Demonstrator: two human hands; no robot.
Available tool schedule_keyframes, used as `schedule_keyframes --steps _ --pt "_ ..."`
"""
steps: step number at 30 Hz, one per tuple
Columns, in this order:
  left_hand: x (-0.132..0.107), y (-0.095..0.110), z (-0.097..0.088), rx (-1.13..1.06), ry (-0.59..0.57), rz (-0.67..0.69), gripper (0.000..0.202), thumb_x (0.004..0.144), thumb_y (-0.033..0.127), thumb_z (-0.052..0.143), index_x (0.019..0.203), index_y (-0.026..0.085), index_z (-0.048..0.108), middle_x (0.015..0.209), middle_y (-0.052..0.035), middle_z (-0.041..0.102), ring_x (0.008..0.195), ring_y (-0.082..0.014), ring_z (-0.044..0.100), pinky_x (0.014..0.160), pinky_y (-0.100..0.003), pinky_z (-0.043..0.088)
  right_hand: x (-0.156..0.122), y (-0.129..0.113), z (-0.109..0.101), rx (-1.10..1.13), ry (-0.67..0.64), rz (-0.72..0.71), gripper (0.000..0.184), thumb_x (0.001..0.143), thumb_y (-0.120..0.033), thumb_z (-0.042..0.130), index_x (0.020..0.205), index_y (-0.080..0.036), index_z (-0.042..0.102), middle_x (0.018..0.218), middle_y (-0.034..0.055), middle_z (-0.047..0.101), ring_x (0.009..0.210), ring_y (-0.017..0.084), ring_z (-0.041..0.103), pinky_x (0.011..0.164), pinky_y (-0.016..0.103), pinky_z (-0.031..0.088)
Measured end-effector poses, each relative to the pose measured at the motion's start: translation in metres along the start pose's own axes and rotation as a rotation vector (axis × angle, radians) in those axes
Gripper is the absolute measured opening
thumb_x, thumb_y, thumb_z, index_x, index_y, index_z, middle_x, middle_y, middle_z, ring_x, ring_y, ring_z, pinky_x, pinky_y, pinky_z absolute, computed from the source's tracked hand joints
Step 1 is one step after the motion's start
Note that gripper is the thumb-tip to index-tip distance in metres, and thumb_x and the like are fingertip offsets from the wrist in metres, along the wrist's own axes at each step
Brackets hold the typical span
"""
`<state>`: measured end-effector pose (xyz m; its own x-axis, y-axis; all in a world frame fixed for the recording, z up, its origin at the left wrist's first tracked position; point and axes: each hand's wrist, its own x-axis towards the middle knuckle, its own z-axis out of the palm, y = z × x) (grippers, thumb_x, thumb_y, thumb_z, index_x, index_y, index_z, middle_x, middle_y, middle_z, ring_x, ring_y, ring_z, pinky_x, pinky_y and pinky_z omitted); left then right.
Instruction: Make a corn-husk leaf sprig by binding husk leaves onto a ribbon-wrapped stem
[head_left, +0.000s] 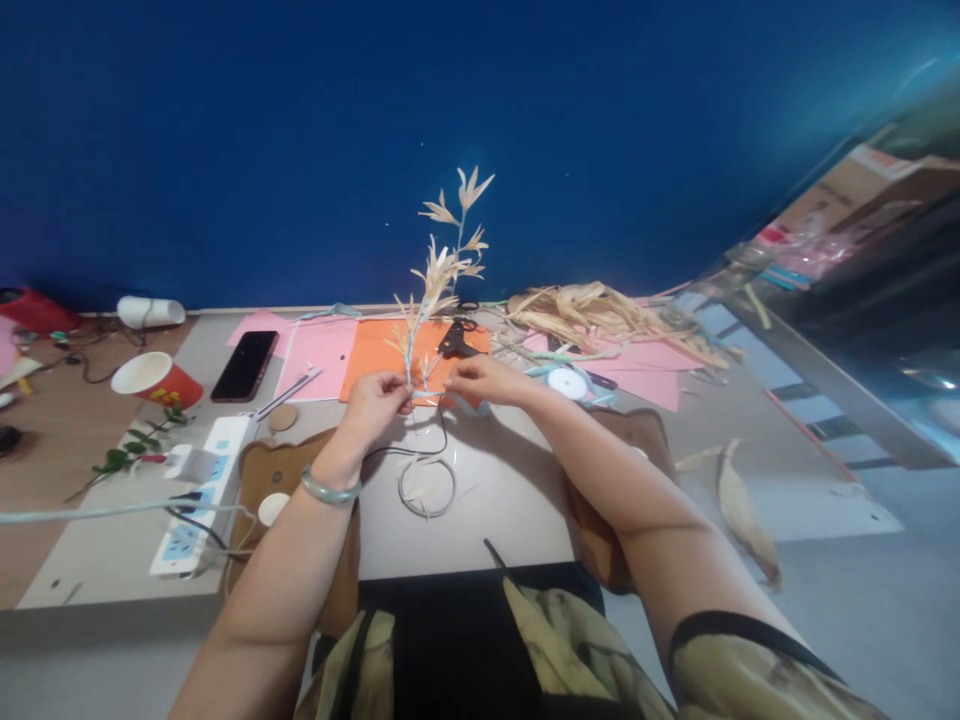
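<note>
I see the left hand (380, 394) pinching the base of a pale dried-husk flower spray (438, 275), upright between both hands; likely light, brittle, best held by its blue stem (460, 237). The right hand (484, 380) pinches a thin pale-blue strip (429, 395).

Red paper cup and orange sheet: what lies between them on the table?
In the head view, a black phone, pink paper and slim rods lie between cup and sheet.
</note>
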<state>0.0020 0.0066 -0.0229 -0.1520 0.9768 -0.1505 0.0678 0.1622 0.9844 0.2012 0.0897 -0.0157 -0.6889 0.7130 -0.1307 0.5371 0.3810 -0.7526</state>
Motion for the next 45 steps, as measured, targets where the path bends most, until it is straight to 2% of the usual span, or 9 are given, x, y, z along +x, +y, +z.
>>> schedule_keyframes --steps 4,11,17,22,26,28,32,36,45 --pt "0.002 -0.005 -0.001 0.013 0.012 0.024 0.015 0.064 0.027 0.070 0.065 0.014 0.063 0.049 0.0014 0.060 0.045 -0.0105 0.058 0.051 -0.021 0.047 0.021 0.001 0.013 -0.252 0.182 0.133 0.016 0.078 -0.027 0.058 0.073 -0.014 0.066 0.069 0.0014 0.065 0.063 0.011 0.054 0.056 0.021 0.034" --pt "0.005 -0.007 0.000 -0.012 0.033 0.024 0.017 0.063 0.028 0.068 0.067 0.013 0.063 0.050 0.0015 0.060 0.046 -0.0106 0.058 0.052 -0.022 0.048 0.048 -0.011 0.046 -0.401 0.204 0.308 0.026 0.077 -0.038 0.062 0.071 -0.014 0.070 0.077 0.0113 0.071 0.077 0.021 0.064 0.064 0.025 0.040" --pt "0.004 -0.007 0.000 -0.003 0.023 0.047 0.016 0.064 0.028 0.068 0.070 0.013 0.064 0.052 0.0008 0.061 0.048 -0.0117 0.059 0.053 -0.023 0.048 0.051 -0.010 0.054 -0.387 0.238 0.356 0.017 0.074 -0.027 0.064 0.070 -0.012 0.071 0.076 0.0152 0.071 0.078 0.024 0.066 0.065 0.027 0.042" --pt "0.002 -0.005 0.000 -0.032 0.055 0.045 0.020 0.062 0.029 0.070 0.071 0.012 0.065 0.053 0.0002 0.062 0.050 -0.0126 0.061 0.056 -0.024 0.050 0.046 -0.002 0.040 -0.241 0.290 0.301 0.014 0.072 -0.025 0.061 0.067 -0.013 0.067 0.070 0.0075 0.068 0.067 0.016 0.061 0.057 0.023 0.039" --pt "0.004 -0.007 0.001 -0.103 0.086 0.062 0.027 0.061 0.032 0.072 0.077 0.011 0.066 0.057 -0.0007 0.064 0.053 -0.0131 0.063 0.059 -0.025 0.052 0.038 0.002 0.025 -0.088 0.361 0.248 0.022 0.081 -0.028 0.049 0.076 -0.013 0.064 0.072 0.0038 0.066 0.059 0.009 0.054 0.053 0.019 0.038" --pt "0.004 -0.008 0.001 -0.143 0.098 0.068 0.031 0.061 0.033 0.073 0.081 0.010 0.066 0.059 -0.0010 0.065 0.054 -0.0129 0.063 0.060 -0.025 0.053 0.031 -0.001 0.024 0.074 0.379 0.220 0.025 0.083 -0.033 0.048 0.077 -0.013 0.061 0.067 0.0020 0.063 0.048 0.006 0.045 0.047 0.019 0.035" --pt "0.004 -0.007 0.003 -0.229 0.077 0.046 0.038 0.058 0.035 0.077 0.084 0.010 0.066 0.063 -0.0021 0.066 0.054 -0.0130 0.063 0.061 -0.027 0.054 0.015 -0.014 0.033 0.548 0.355 0.128 0.027 0.073 -0.040 0.063 0.068 -0.015 0.057 0.056 -0.0014 0.058 0.039 0.004 0.032 0.039 0.019 0.024" --pt "0.004 -0.006 0.005 -0.294 0.056 0.012 0.042 0.054 0.035 0.080 0.084 0.010 0.065 0.063 -0.0023 0.067 0.053 -0.0131 0.063 0.059 -0.027 0.054 0.004 -0.024 0.046 0.624 0.257 0.037 0.032 0.070 -0.044 0.068 0.067 -0.013 0.061 0.058 0.0005 0.062 0.043 0.005 0.039 0.042 0.019 0.028" --pt "0.000 -0.004 0.009 -0.294 0.012 -0.076 0.041 0.050 0.034 0.083 0.079 0.011 0.065 0.061 -0.0026 0.067 0.052 -0.0144 0.064 0.057 -0.027 0.055 0.006 -0.017 0.053 0.709 0.219 -0.011 0.034 0.067 -0.045 0.072 0.068 -0.013 0.062 0.062 0.0019 0.064 0.057 0.010 0.055 0.058 0.023 0.042"
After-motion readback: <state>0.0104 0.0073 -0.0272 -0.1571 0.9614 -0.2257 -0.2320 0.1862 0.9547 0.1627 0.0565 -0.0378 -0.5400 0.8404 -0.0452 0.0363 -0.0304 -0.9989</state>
